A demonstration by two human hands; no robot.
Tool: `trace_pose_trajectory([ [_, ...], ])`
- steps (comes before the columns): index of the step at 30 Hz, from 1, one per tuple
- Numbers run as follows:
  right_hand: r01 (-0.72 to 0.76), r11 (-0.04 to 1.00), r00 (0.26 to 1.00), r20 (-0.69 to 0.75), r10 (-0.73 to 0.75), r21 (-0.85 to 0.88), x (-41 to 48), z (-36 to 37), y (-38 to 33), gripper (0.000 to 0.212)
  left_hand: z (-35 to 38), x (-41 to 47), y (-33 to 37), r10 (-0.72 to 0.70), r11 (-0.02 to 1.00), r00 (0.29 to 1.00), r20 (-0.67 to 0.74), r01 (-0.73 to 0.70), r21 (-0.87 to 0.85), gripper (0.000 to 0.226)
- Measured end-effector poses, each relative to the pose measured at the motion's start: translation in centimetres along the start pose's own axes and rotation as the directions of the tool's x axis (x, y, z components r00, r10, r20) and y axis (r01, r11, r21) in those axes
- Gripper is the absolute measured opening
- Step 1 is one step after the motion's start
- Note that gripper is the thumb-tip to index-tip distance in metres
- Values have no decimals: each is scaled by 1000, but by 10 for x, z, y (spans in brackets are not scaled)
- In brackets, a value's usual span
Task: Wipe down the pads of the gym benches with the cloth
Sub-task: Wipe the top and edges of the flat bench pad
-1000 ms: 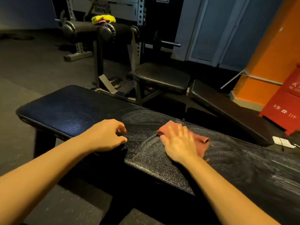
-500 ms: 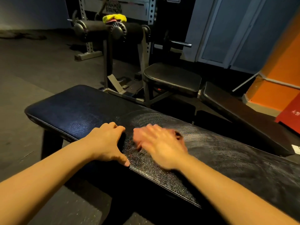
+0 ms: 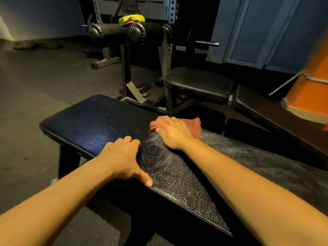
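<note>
Head camera, looking down in a dim gym. We see a reddish cloth (image 3: 194,125) lying flat near the far edge of a long black bench pad (image 3: 95,121). It is mostly hidden beneath our right hand (image 3: 173,133), and only its far-right corner shows past the knuckles. That hand lies palm down over the cloth with fingers spread and fairly straight, pressing rather than pinching, and its fingertips are blurred. Our left hand (image 3: 122,160) sits on the pad just beside the right hand and nearer to us, apart from the cloth. Its fingers are bent, its thumb stretches along the near edge, and it holds nothing; it seems to brace us.

We judge the wiping of this pad to be about midway. The surface to the right of the hands shows pale streaks, as if wiped, while the left end looks dark and unmarked. The next move probably calls for sliding the cloth leftward over that end, palm flat so the cloth does not bunch or slip off the far edge. The left hand would have to shift out of the path.

Beyond the bench stands a second machine with a small black seat pad (image 3: 198,82) and a sloping pad (image 3: 266,112) to its right, both likely yet to be wiped. Farther back, foam rollers (image 3: 110,29) carry a yellow cloth (image 3: 132,19). An orange wall (image 3: 312,93) closes the right side.
</note>
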State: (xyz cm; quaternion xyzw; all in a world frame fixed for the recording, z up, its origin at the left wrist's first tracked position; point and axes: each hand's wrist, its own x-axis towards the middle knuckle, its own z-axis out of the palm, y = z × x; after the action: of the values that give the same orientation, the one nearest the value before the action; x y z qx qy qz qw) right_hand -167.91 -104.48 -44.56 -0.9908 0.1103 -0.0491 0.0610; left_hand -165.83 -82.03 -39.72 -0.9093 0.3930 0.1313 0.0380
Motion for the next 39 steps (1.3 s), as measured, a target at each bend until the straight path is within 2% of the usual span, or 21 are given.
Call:
trace_pose_trajectory([
  [1, 170, 985, 985, 31, -171, 39, -2, 9, -17, 40, 0, 2, 1, -2, 1000, 1000, -1, 2, 20, 127],
  [2, 261, 963, 960, 88, -267, 74, 1, 11, -26, 43, -1, 4, 1, -5, 999, 1000, 2, 5, 36, 127],
  [3, 268, 960, 954, 118, -277, 83, 9, 7, -25, 44, -2, 5, 3, -14, 999, 1000, 15, 13, 42, 128],
  [5, 77, 996, 992, 99, -82, 50, 21, -4, -5, 48, -5, 7, 5, -11, 999, 999, 38, 9, 48, 130],
  [7, -76, 997, 995, 62, 75, 8, 10, -7, 15, 52, -6, 6, 7, 19, 999, 1000, 23, -20, 38, 131],
  [11, -158, 986, 986, 68, 155, 46, -75, -7, 64, 56, -5, 8, 37, 164, 979, 981, -104, -175, -106, 120],
  [14, -323, 946, 945, 50, 323, 10, -170, -23, 139, 56, -1, 14, 74, 305, 937, 931, -200, -331, -112, 101],
  [16, -524, 852, 852, 20, 524, -13, -243, -40, 191, 55, 3, 16, 94, 375, 908, 904, -208, -403, -115, 95],
  [19, -841, 540, 538, -87, 839, 9, -313, -62, 222, 51, 7, 19, 115, 476, 867, 860, -182, -494, -67, 95],
  [20, -877, 480, 479, -106, 871, -15, -310, -61, 210, 51, 8, 18, 122, 490, 859, 854, -175, -507, -65, 95],
  [21, -874, 485, 485, -109, 867, -35, -295, -56, 190, 52, 10, 17, 129, 493, 857, 852, -173, -510, -68, 95],
  [22, -830, 556, 558, -91, 825, -44, -272, -48, 164, 53, 11, 16, 138, 489, 860, 855, -174, -506, -67, 94],
  [24, -612, 791, 791, -3, 612, -14, -219, -30, 110, 56, 13, 15, 154, 467, 877, 870, -160, -479, -46, 91],
  [25, -476, 879, 879, 50, 474, 30, -200, -24, 88, 56, 14, 14, 160, 450, 887, 881, -147, -460, -38, 89],
  [26, -370, 926, 927, 89, 363, 73, -191, -23, 77, 55, 14, 14, 166, 434, 896, 891, -132, -442, -38, 88],
  [28, -291, 948, 956, 86, 282, 126, -204, -31, 92, 52, 12, 16, 178, 399, 911, 911, -101, -406, -66, 89],
  [30, -354, 926, 935, 20, 355, 128, -249, -38, 139, 50, 9, 18, 195, 404, 905, 906, -125, -415, -88, 93],
  [32, -503, 859, 860, -39, 508, 99, -310, -49, 201, 48, 9, 19, 219, 478, 864, 858, -189, -497, -73, 94],
  [34, -667, 743, 742, -54, 669, 49, -381, -61, 262, 49, 14, 15, 246, 573, 804, 798, -189, -592, -62, 92],
  [37, -881, 473, 469, -94, 878, 22, -479, -80, 314, 51, 22, 6, 282, 674, 730, 726, -137, -683, -28, 98],
  [39, -953, 302, 298, -103, 949, 30, -502, -84, 311, 55, 24, 1, 299, 719, 690, 683, -128, -724, 18, 106],
])
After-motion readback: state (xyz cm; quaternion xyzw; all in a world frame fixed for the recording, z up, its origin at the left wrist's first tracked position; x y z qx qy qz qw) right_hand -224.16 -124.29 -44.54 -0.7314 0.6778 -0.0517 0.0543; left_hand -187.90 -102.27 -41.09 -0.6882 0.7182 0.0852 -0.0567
